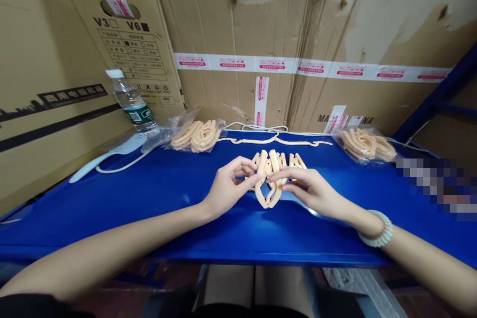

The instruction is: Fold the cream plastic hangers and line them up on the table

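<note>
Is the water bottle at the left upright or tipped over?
Upright: the water bottle stands on the blue table, white cap on top.

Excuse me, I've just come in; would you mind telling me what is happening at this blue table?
A person seated at the blue table holds a bunch of peach-coloured plastic clips between both hands, the left hand pinching it from one side and the right hand from the other. Two clear bags of similar peach parts lie further back, one on the left and one on the right. A long peach strip lies between them. A water bottle and a white brush sit at the far left, against cardboard boxes.
</note>
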A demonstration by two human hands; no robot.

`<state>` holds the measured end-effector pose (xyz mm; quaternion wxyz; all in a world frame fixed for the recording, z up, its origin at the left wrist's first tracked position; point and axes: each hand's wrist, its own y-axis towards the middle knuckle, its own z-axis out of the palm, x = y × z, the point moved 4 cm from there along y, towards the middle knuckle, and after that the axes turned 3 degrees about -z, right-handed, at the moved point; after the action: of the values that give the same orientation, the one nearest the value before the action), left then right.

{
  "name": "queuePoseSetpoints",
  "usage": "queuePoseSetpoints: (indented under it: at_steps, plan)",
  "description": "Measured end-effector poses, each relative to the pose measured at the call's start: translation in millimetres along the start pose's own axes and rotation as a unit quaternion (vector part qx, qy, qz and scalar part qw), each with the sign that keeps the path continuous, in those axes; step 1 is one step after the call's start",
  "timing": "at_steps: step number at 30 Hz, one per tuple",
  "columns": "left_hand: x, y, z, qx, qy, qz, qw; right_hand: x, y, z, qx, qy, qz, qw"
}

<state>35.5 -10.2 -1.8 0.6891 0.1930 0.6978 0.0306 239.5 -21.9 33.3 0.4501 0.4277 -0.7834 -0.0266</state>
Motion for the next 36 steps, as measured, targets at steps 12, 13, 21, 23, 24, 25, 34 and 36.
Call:
queuePoseSetpoints:
  at_steps: [12,13,21,23,24,25,34,36]
  plan:
    - [7,7,-15.1,-0.008,0.025,-0.003,1.000,-62,-37,-144,0.112,-0.045,0.252,0.960]
    - [8,7,-15.8,-0.008,0.025,-0.006,1.000,-67,-41,-147,0.142,-0.056,0.260,0.953]
    - [10,9,-19.7,-0.020,0.033,-0.015,0.999,-75,-43,-128,0.219,-0.152,0.267,0.926]
    - [10,11,-21.3,-0.028,0.031,-0.022,0.999,-76,-43,-127,0.224,-0.153,0.270,0.924]
    - [10,12,-22.1,-0.031,0.029,-0.025,0.999,-78,-44,-127,0.224,-0.154,0.273,0.923]
    - [10,13,-22.9,-0.033,0.026,-0.027,0.999,-79,-44,-128,0.220,-0.158,0.276,0.922]
    - [13,16,-26.7,-0.042,0.011,-0.025,0.999,-83,-40,-134,0.169,-0.148,0.247,0.942]
    - [12,16,-27.0,-0.044,0.010,-0.023,0.999,-82,-38,-135,0.152,-0.147,0.225,0.951]
